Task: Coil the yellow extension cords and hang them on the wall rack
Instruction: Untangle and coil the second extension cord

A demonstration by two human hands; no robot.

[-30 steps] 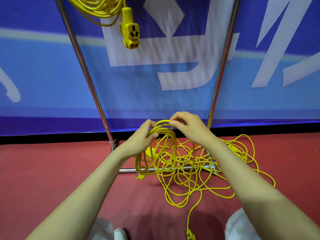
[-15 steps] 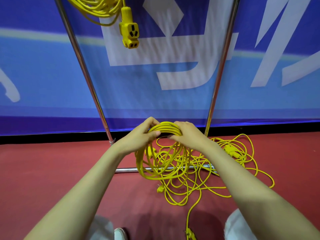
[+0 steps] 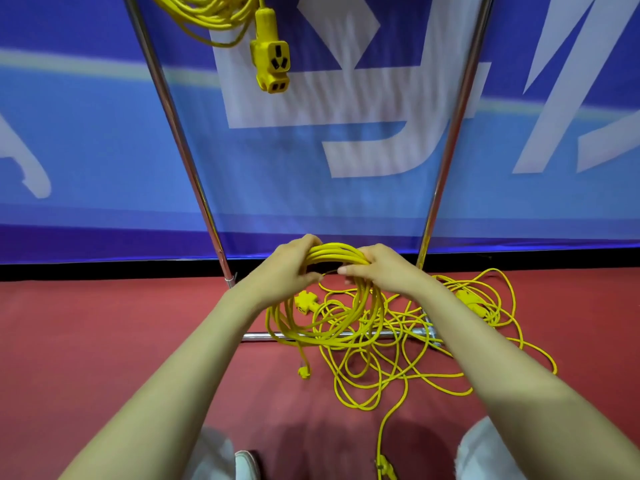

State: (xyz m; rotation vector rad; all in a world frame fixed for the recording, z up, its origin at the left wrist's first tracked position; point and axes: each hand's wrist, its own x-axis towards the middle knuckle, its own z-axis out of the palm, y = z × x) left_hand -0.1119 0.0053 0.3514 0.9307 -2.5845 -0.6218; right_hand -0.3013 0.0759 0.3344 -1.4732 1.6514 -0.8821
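Note:
A coil of yellow extension cord point(image 3: 337, 256) hangs in several loops from both my hands, above the red floor. My left hand point(image 3: 287, 270) grips the top of the coil on its left side. My right hand point(image 3: 384, 270) grips the same bundle on its right side. The coil's plug end point(image 3: 304, 372) dangles near the floor. A tangled heap of loose yellow cord point(image 3: 398, 351) lies on the floor beneath and to the right, with a socket block point(image 3: 304, 301) behind the coil. Another coiled yellow cord point(image 3: 211, 12) with a socket point(image 3: 272, 64) hangs at the top of the metal rack point(image 3: 173, 109).
The rack's two chrome uprights and its floor bar point(image 3: 256, 337) stand in front of a blue banner wall point(image 3: 86, 150). A second yellow connector point(image 3: 472, 303) lies in the heap at the right. A cord end point(image 3: 384, 467) trails toward my feet and white shoe point(image 3: 247, 464).
My hands have closed in on the top of the coil, which now hangs as a tighter, larger bundle. The plug end has dropped lower toward the floor.

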